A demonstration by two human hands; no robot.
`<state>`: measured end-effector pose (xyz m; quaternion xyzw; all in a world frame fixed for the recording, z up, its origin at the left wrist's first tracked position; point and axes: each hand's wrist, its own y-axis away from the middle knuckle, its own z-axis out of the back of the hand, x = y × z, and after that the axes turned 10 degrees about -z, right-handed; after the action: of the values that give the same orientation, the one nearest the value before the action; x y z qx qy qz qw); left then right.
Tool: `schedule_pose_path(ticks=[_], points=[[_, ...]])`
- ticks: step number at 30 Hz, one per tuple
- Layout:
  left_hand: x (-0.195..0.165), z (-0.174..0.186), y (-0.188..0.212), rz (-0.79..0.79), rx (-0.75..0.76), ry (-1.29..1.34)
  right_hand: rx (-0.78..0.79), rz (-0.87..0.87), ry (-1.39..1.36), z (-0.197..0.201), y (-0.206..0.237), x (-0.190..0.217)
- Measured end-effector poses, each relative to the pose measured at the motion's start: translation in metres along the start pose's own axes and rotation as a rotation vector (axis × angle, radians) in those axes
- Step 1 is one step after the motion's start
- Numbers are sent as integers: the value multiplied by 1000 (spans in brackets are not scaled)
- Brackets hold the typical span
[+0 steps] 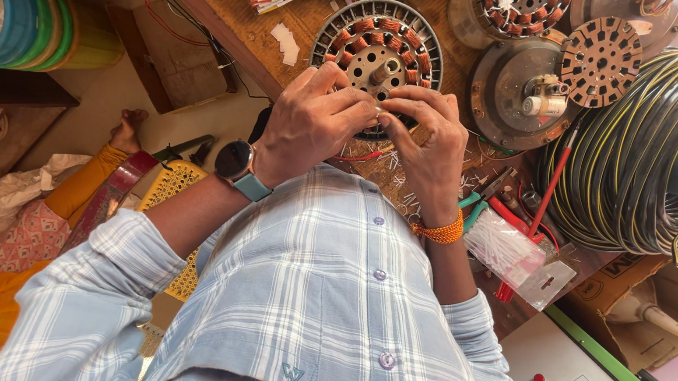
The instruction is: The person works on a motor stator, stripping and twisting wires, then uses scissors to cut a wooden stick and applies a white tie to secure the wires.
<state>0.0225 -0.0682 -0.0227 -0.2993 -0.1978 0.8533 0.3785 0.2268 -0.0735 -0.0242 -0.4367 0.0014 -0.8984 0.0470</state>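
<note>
Both hands, left hand [311, 120] and right hand [430, 141], pinch a thin wire together at the near rim of the wound stator [379, 46], which lies flat just beyond the fingers.

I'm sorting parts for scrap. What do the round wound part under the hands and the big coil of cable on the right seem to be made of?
The round wound part: reddish-brown shiny windings, likely enamelled copper wire, on a grey slotted core that looks like bare steel. The big coil of cable: dark, smooth, slightly glossy sheathing with thin yellow stripes, probably plastic or rubber insulation; its core is hidden.
</note>
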Motion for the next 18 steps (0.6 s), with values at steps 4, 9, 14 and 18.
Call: schedule_pose_path(ticks=[4, 9, 14, 18], points=[[10, 4, 5, -45, 8, 10, 33, 33, -1, 3, 0, 0], [17, 9, 11, -56, 33, -10, 66, 35, 13, 5, -1, 0], [16, 4, 0, -134, 51, 7, 64, 2, 10, 5, -2, -1], [15, 5, -8, -127, 80, 5, 51, 50, 26, 6, -3, -2]])
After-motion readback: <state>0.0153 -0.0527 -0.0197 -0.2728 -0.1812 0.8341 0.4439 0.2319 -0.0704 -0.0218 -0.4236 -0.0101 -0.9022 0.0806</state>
